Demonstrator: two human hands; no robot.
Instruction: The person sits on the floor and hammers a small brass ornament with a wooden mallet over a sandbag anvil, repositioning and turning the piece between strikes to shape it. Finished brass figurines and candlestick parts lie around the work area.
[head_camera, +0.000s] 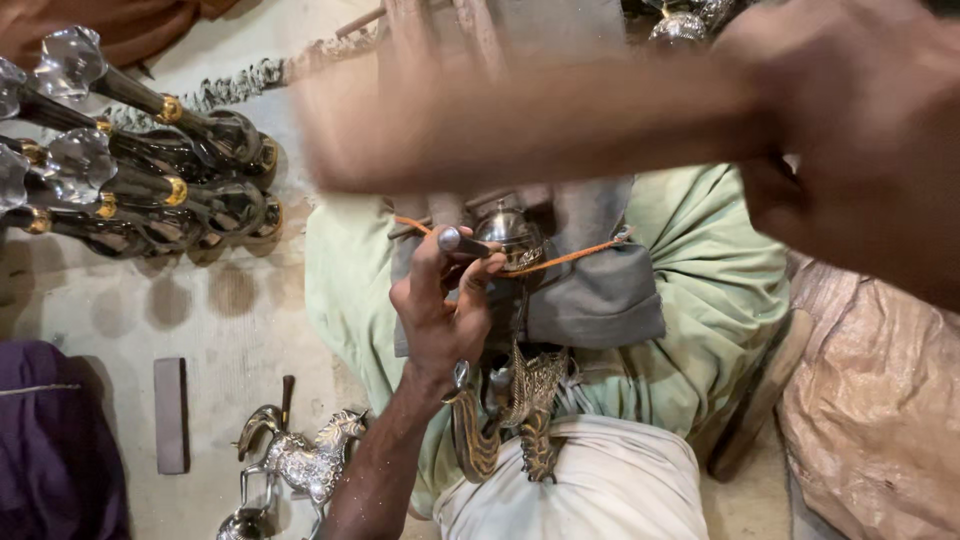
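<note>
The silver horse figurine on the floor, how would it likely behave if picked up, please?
The silver horse figurine looks like cast metal, so probably stiff and heavy for its size. Its shiny surface may be slippery. Thin legs suggest it could tip easily.

Right hand (850, 130) blurred, edge-cropped

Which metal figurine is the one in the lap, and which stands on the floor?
The brass-coloured figurine lies in the lap beside the left hand; the silver horse stands on the floor, untouched.

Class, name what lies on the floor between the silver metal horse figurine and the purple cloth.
A flat grey rectangular bar, seen in the head view.
</note>
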